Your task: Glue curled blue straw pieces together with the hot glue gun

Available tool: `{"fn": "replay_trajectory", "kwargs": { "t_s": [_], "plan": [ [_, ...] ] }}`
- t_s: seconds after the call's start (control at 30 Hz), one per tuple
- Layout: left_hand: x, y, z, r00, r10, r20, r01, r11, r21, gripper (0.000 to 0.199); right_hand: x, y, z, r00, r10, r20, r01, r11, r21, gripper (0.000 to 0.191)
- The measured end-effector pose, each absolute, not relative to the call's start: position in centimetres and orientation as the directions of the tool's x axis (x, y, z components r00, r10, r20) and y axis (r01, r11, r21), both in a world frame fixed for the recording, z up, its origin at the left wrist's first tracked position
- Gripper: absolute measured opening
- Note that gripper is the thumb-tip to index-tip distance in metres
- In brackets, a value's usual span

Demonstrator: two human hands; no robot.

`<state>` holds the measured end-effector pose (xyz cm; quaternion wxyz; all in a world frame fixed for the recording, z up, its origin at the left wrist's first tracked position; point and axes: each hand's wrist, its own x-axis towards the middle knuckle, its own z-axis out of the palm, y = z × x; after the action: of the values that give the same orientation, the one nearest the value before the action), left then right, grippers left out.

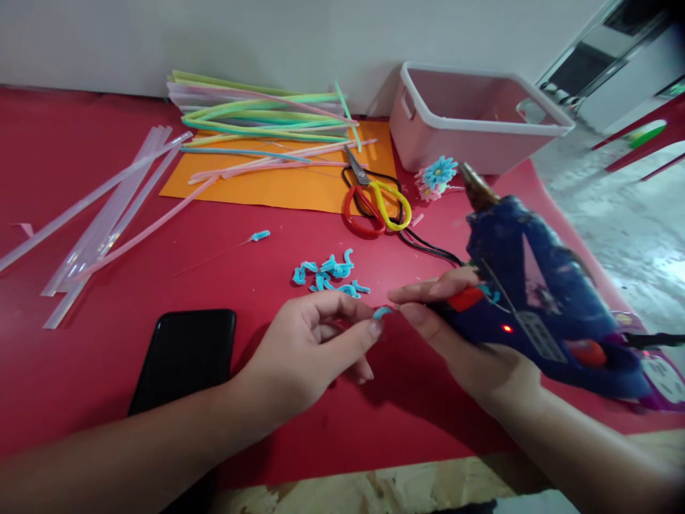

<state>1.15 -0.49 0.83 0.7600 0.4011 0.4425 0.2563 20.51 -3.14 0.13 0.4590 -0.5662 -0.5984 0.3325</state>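
My left hand (315,343) pinches a short curved piece of blue pipe cleaner (382,313) between thumb and forefinger. Close beside it, my right hand (471,350) is closed around a dark blue hot glue gun (540,285) whose red light is lit. The gun's worn metal nozzle points up and away from the hands, and its body hides some of my right fingers. Just beyond my left hand lies a small pile of curled blue pipe cleaner pieces (329,275). A blue fuzzy piece on a thin wire stem (260,235) rests farther left.
Scissors (369,189) and several pastel pipe cleaners (267,118) lie on orange paper (240,194). Clear sticks (115,214) are at left, a black phone (187,350) near my left forearm. A pink basket (460,139) stands behind pipe cleaner flowers (439,175).
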Motion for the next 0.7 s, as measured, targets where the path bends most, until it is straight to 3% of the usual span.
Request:
{"fn": "replay_trajectory", "kwargs": {
  "t_s": [0.13,0.37,0.47,0.7],
  "plan": [
    [0.83,-1.51,0.62,0.411,0.89,-0.198,0.139,0.153,0.978,0.01,21.03,-3.01,0.3,0.032,0.999,0.022,0.247,0.013,-0.969,0.019],
    [0.47,-1.38,0.31,0.431,0.888,0.161,0.283,-0.303,0.91,0.008,20.8,-2.88,-0.07,0.016,0.982,-0.189,0.019,-0.189,-0.982,0.037],
    [0.39,-1.21,0.24,0.438,0.886,0.153,0.289,-0.3,0.909,0.009,20.73,-2.94,0.08,-0.013,0.974,-0.227,-0.06,-0.227,-0.972,0.037],
    [0.44,-1.07,0.44,0.476,0.874,-0.095,0.257,-0.035,0.966,0.01,20.52,-2.81,0.39,-0.077,0.958,-0.275,-0.175,-0.285,-0.942,0.037]
  ]
}}
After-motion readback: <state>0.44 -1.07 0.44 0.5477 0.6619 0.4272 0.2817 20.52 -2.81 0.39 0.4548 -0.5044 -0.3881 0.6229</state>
